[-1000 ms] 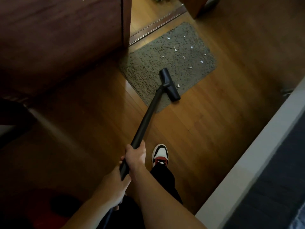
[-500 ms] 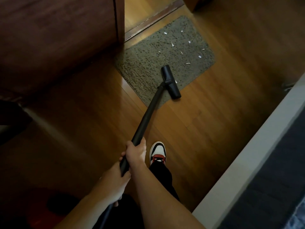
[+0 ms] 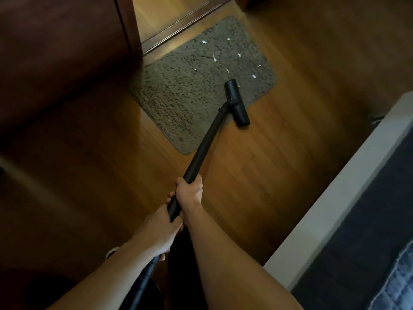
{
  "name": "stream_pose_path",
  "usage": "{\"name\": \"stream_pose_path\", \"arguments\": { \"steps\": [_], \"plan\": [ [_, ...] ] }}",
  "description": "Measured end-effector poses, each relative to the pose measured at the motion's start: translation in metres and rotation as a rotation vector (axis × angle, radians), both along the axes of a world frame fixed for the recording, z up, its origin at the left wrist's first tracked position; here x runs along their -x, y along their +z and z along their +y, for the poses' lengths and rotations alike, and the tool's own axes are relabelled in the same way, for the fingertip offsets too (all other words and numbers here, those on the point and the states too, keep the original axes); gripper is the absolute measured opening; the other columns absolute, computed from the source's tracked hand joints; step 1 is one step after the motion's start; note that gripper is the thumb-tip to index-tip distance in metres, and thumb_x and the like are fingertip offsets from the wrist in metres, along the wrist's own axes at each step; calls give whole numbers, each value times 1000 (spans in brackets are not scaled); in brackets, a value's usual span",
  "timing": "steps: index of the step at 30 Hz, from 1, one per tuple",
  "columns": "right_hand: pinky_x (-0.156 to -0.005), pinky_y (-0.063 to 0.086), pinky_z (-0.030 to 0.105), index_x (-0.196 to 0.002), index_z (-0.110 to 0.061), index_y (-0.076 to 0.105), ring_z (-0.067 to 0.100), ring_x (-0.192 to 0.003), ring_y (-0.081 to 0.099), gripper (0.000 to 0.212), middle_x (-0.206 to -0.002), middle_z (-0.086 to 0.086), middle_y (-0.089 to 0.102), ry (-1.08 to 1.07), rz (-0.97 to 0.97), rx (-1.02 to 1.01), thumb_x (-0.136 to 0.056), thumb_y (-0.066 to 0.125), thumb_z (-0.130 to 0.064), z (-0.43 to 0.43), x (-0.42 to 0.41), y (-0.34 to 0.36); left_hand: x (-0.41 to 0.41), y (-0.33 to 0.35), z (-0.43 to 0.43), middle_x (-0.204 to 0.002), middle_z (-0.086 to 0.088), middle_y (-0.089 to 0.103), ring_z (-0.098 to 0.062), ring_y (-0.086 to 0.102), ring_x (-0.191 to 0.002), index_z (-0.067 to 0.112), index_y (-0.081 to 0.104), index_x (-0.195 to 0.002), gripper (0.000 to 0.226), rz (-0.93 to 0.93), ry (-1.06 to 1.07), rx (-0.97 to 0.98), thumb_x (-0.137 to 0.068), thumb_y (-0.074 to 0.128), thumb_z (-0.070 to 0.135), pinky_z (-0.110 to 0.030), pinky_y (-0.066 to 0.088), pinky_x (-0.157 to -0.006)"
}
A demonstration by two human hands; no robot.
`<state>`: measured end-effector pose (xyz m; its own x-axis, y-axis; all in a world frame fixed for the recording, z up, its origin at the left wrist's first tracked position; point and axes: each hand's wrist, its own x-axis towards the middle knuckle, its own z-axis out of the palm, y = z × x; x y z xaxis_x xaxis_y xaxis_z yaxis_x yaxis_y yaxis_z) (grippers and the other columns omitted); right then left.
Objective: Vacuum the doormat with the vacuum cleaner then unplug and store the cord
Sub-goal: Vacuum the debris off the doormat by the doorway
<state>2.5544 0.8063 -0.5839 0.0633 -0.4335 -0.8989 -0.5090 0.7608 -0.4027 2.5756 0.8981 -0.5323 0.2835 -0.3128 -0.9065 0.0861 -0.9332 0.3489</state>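
Observation:
A grey-green shaggy doormat [image 3: 185, 95] lies on the wooden floor before a doorway, with several white paper scraps [image 3: 215, 58] scattered on its far right part. The black vacuum nozzle [image 3: 237, 102] rests across the mat's right edge, its near end over bare floor. The black wand [image 3: 205, 142] runs from the nozzle down to my hands. My right hand [image 3: 190, 193] grips the wand higher up; my left hand [image 3: 158, 231] grips it just below, where the ribbed hose [image 3: 145, 278] starts. The cord and plug are out of sight.
A dark wooden cabinet or door [image 3: 62, 52] stands at the left, beside the doorway threshold [image 3: 178, 25]. A white ledge [image 3: 335, 198] with dark fabric [image 3: 368, 253] runs along the right. A red and dark shape [image 3: 33, 289], perhaps the vacuum body, sits at the bottom left.
The nozzle has slid rightward along the mat's near edge, toward the scraps. My shoe, seen earlier by the wand, is now hidden under my arms.

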Motion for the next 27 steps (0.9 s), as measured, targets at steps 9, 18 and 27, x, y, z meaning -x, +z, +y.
{"name": "stream_pose_path", "arguments": {
  "steps": [9, 18, 27],
  "plan": [
    [-48, 51, 29, -130, -18, 40, 16, -48, 52, 35, -76, 9, 54, 29, 25, 16, -99, 55, -11, -45, -7, -4, -7, -2, -42, -59, -7, 55, -15, 45, -32, 15, 53, -94, 26, 70, 74, 59, -100, 49, 40, -23, 39, -34],
    [-51, 54, 31, -140, -28, 34, 13, -52, 56, 47, -86, 9, 59, 60, 22, -45, -100, 55, -16, 28, -12, 2, -7, 1, 30, -67, -7, 62, -14, 54, -41, 17, 55, -96, 26, 3, 89, -11, -98, 50, 42, -24, 43, -40],
    [-47, 53, 28, -149, -28, 28, 11, -51, 57, 57, -87, 9, 60, 143, 2, -58, -100, 54, -15, 114, -34, 18, -24, 14, 120, -75, -3, 66, -15, 65, -65, 18, 60, -101, 15, 4, 126, 58, -99, 53, 31, -27, 49, -55]
  ]
}}
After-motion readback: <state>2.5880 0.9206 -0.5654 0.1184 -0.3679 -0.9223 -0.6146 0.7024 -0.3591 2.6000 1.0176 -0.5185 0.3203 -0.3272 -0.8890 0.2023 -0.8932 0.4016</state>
